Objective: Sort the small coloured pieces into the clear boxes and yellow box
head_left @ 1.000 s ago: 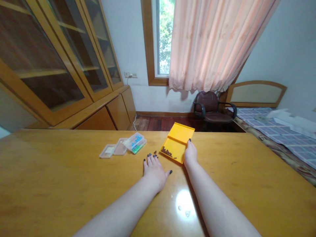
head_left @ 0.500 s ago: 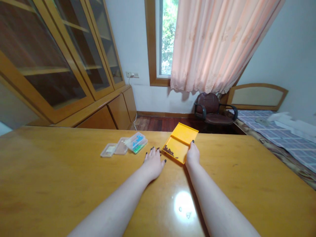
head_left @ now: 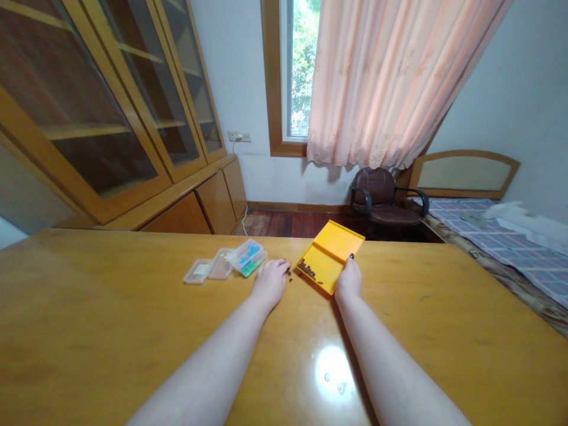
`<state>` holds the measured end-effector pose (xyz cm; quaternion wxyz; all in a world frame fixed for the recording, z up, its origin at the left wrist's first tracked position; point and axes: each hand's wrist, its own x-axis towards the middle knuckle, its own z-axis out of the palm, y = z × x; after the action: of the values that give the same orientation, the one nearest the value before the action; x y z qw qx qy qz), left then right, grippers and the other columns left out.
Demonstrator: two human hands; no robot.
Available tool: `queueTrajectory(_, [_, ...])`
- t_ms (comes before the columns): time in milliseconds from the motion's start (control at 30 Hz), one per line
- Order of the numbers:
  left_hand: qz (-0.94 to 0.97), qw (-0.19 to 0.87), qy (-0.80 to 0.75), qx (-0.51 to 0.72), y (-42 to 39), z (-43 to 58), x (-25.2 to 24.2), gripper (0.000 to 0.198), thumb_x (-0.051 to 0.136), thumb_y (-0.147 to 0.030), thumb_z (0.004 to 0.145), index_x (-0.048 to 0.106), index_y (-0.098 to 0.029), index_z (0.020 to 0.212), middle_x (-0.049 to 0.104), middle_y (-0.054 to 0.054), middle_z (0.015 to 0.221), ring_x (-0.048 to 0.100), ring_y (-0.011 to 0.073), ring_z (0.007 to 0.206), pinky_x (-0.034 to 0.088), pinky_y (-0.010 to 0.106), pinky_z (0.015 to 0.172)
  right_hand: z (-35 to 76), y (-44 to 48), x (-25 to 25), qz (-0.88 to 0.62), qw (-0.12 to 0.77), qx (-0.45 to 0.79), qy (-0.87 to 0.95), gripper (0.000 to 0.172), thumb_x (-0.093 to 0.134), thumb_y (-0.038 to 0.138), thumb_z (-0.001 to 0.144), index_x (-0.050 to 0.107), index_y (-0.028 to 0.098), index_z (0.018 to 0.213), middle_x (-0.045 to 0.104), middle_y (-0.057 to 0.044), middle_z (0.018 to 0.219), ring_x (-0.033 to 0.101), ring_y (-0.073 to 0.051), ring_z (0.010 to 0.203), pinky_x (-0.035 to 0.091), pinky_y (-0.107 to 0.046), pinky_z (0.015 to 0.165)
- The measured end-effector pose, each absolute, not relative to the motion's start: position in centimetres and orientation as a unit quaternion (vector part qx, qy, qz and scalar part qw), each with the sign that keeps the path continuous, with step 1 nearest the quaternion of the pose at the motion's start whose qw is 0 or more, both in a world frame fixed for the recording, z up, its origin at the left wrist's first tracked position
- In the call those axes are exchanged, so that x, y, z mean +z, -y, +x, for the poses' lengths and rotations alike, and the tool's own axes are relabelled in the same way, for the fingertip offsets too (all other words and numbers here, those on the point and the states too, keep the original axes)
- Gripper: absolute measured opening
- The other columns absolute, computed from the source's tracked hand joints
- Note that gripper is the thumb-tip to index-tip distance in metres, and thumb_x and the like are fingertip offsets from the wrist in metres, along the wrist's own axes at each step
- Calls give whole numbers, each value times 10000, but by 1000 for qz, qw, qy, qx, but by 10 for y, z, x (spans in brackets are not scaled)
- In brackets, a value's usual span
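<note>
An open yellow plastic case (head_left: 328,272) is held tilted, its near right side gripped by my right hand (head_left: 349,279). Several small brown pieces (head_left: 307,270) are heaped along the left edge of its near half. My left hand (head_left: 271,280) rests on the tabletop just left of the case, fingers curled together toward the right. A few loose brown bits (head_left: 290,274) lie by its fingertips, in the gap between that hand and the case. Whatever may be between the left fingertips is hidden.
Left of my left hand lie a clear box (head_left: 249,255) with blue and green pieces and a clear lid-like tray (head_left: 198,271). The wooden table (head_left: 133,319) ends at its far edge, beyond which stand a brown armchair (head_left: 377,192) and a bed (head_left: 479,228).
My left hand has turned from spread fingers to curled ones, pulled together near the loose brown bits. The case has shifted slightly right with my right hand.
</note>
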<state>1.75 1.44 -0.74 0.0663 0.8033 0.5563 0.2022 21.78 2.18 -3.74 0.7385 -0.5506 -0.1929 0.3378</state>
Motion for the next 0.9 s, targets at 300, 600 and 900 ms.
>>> queueTrajectory(300, [863, 82, -462, 187, -7, 23, -7, 302, 470, -244, 837, 613, -294, 1099, 579, 18, 1185, 437, 211, 1141, 317, 396, 995, 221, -21, -36, -564, 745, 321, 154, 391, 444, 487, 773, 602, 165, 932, 670, -50, 886, 631, -185, 789, 509, -302, 679])
queueTrajectory(600, [847, 109, -475, 211, -10, 22, -4, 133, 575, -222, 777, 659, -243, 878, 630, 23, 996, 512, 184, 1008, 364, 344, 924, 219, -26, -46, -536, 746, 351, 181, 393, 464, 498, 770, 607, 169, 932, 685, -40, 847, 643, -190, 767, 514, -310, 660])
queueTrajectory(900, [838, 108, -489, 216, -12, 24, -8, 31, 612, -196, 755, 588, -182, 741, 592, 34, 861, 523, 175, 883, 388, 325, 825, 220, -25, -46, -527, 738, 351, 232, 378, 454, 492, 774, 611, 176, 909, 686, -21, 767, 641, -183, 738, 498, -297, 651])
